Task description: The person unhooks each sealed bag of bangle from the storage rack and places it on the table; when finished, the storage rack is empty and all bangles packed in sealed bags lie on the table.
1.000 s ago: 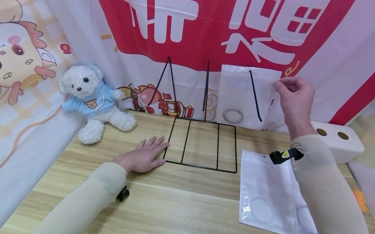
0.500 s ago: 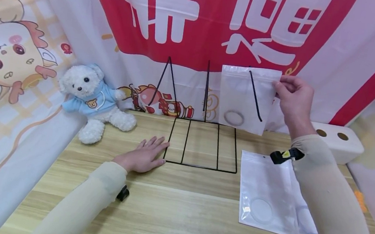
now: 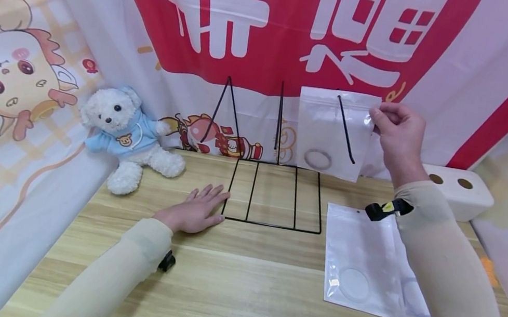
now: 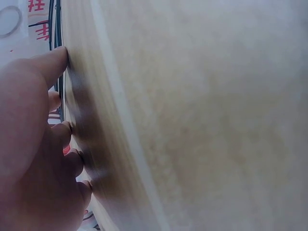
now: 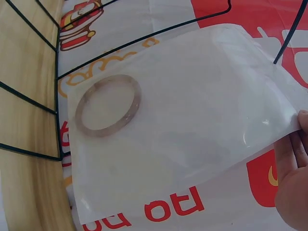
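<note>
A black wire display rack (image 3: 270,226) stands on the table, its hooks jutting forward from upright wires. On the right hook hangs a white zip-lock bag (image 3: 334,131) with a ring-shaped bangle (image 5: 108,106) lying in its lower corner. My right hand (image 3: 400,133) pinches the bag's upper right edge between thumb and fingers. The hook passes through near the bag's top. My left hand (image 3: 196,209) lies flat on the table with fingers spread, its fingertips right at the left side of the rack's base. In the left wrist view its fingers (image 4: 53,65) extend along the tabletop.
Two more zip-lock bags (image 3: 360,259) with rings inside lie overlapping at the right. A white box with round holes (image 3: 461,195) stands behind them. A white teddy bear (image 3: 127,136) in a blue hoodie sits at the left. Printed cloth (image 3: 277,35) hangs behind the rack.
The bag on the hook has swung slightly, its lower right corner now lower than a second ago. My right hand has shifted its hold a little inward on the edge. The left hand stays put.
</note>
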Tool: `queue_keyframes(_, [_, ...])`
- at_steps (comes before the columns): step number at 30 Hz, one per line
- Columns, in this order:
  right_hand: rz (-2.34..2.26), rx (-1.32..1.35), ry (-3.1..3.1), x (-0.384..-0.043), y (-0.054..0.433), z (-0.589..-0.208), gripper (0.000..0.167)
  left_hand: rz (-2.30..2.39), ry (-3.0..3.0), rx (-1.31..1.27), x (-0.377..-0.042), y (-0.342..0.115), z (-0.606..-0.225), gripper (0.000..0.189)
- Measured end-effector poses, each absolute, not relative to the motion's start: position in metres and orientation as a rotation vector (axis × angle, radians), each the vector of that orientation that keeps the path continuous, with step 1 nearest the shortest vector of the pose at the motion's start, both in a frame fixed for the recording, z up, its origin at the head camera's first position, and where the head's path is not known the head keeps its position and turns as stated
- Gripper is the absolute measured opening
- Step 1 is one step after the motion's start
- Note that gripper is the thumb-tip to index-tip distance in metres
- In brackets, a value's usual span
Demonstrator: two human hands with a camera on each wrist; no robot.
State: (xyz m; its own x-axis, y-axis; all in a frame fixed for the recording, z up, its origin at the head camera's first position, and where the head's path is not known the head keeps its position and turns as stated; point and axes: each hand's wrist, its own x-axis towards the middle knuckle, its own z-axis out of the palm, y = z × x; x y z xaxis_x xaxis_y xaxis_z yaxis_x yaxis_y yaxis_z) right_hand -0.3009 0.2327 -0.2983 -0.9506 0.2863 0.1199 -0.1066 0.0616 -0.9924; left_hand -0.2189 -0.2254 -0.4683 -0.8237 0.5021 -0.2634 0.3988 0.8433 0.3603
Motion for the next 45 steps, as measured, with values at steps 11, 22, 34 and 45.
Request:
queue_keyframes(11, [2.007, -0.175, -2.034, -0.294, 0.236, -0.301, 0.058, 0.404, 2.675, 0.684, -0.219, -0.225, -0.468, 0.072])
queue_keyframes(22, [2.014, -0.153, -2.052, -0.275, 0.241, -0.306, 0.059, 0.406, 2.67, 0.679, -0.219, -0.225, -0.469, 0.072])
queue_keyframes(34, [2.002, -0.136, -2.061, -0.256, 0.245, -0.311, 0.062, 0.418, 2.673, 0.676, -0.22, -0.226, -0.471, 0.072])
queue_keyframes(45, [2.012, -0.163, -2.048, -0.236, 0.249, -0.317, 0.059, 0.397, 2.679, 0.676, -0.219, -0.225, -0.469, 0.072])
